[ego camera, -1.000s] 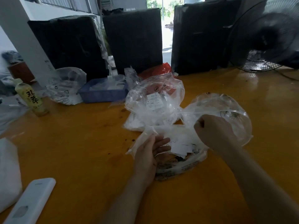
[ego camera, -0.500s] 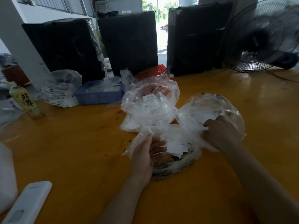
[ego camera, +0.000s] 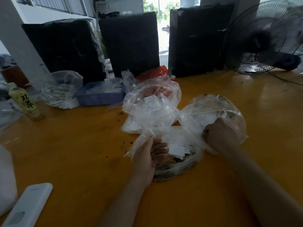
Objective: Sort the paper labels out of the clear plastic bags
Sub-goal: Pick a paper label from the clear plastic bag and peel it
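Observation:
A printed clear bag [ego camera: 177,167] lies on the orange table [ego camera: 82,145], its mouth open, with white paper labels [ego camera: 177,149] inside. My left hand [ego camera: 147,156] holds the left edge of that bag's mouth, fingers curled into the opening. My right hand [ego camera: 219,136] is a fist gripping the plastic of a puffed clear bag [ego camera: 216,112] at the right. Behind them sits another clear bag [ego camera: 152,104] holding labels.
A blue tray [ego camera: 98,95] and a further clear bag [ego camera: 62,90] stand at the back left, beside a yellow drink bottle [ego camera: 24,102]. Three black wrapped blocks [ego camera: 131,43] line the far edge. A fan [ego camera: 265,36] is far right. A white device [ego camera: 27,205] lies near left.
My right hand moved right from above the front bag into the puffed bag, then drew back down and left, gripping its plastic. My left hand kept holding the bag mouth.

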`<state>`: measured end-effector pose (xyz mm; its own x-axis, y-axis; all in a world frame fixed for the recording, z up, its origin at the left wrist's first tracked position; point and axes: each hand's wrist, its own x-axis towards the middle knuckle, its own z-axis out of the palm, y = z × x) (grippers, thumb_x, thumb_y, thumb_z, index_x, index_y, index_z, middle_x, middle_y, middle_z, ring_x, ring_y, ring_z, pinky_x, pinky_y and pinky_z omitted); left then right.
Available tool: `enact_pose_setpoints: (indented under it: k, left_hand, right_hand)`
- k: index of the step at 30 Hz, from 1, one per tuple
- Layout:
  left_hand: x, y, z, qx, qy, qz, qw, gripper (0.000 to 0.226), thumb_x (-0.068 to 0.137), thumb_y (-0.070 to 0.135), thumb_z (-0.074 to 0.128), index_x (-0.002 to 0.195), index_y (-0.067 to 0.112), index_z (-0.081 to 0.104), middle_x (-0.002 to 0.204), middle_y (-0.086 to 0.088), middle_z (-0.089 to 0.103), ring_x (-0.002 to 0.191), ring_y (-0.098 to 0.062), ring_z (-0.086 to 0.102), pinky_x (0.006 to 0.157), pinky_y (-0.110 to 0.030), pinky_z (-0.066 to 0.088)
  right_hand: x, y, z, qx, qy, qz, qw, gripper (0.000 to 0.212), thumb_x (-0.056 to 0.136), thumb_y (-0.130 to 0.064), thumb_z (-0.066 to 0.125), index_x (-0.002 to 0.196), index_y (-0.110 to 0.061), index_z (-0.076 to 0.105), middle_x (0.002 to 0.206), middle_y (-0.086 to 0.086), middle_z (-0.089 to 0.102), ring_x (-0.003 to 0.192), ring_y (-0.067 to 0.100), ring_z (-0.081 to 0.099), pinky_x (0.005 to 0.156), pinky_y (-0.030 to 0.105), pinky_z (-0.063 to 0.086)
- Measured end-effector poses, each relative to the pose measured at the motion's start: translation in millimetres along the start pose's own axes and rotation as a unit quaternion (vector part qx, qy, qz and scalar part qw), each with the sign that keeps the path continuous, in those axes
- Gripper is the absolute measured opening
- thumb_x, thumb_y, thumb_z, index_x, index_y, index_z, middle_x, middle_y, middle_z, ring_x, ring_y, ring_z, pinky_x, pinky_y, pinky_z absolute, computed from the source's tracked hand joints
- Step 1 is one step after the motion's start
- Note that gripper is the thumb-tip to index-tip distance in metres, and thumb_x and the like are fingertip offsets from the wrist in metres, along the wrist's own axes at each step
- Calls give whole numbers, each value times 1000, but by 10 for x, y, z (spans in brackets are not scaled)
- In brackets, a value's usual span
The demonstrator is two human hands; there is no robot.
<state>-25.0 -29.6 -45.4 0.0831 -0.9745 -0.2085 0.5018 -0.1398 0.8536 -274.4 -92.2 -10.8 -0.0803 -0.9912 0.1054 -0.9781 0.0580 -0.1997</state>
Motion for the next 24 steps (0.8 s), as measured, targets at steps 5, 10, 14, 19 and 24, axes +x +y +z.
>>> enact_pose_setpoints:
  k: [5, 10, 14, 19, 24]
  left_hand:
    - [13, -9, -11, 2, 1, 1, 1000, 41, 112, 32, 48, 110, -2, 72, 101, -24, 78, 78, -26, 77, 60, -29, 62]
    - [26, -9, -13, 7, -17, 0, 1000, 41, 111, 34, 49, 112, 0, 71, 105, -22, 78, 81, -25, 77, 61, -28, 61]
    - [-25, 4, 34, 102, -48, 42, 993, 47, 103, 52, 58, 122, 11, 72, 114, -10, 79, 95, -23, 76, 71, -30, 61]
    - [-122, 13, 5, 237, -99, 103, 961, 44, 89, 69, 68, 122, 41, 75, 119, 8, 78, 112, -11, 73, 99, -39, 57]
    - [-104, 25, -14, 159, -66, 109, 979, 20, 98, 35, 70, 108, 22, 82, 115, -6, 79, 113, -26, 74, 88, -44, 63]
  right_hand:
    - [20, 104, 2, 140, 69, 16, 988, 18, 99, -29, 65, 98, -18, 80, 99, 3, 74, 72, 13, 62, 62, 26, 46]
    - [-81, 127, -162, 383, 99, 55, 917, 21, 93, -32, 71, 75, -24, 80, 65, -10, 69, 58, 12, 59, 59, 34, 50]
    - [-334, -194, -233, 562, -76, 19, 823, 22, 98, -29, 66, 84, -26, 82, 82, 1, 75, 53, 9, 50, 49, 22, 40]
    - [-527, -631, -215, 475, -171, -75, 860, 33, 104, -34, 57, 82, -24, 78, 74, -2, 73, 56, 9, 52, 54, 25, 42]
    - [-550, -780, -175, 407, -182, -108, 888, 40, 105, -37, 53, 75, -22, 77, 67, 0, 69, 54, 11, 54, 57, 27, 42]
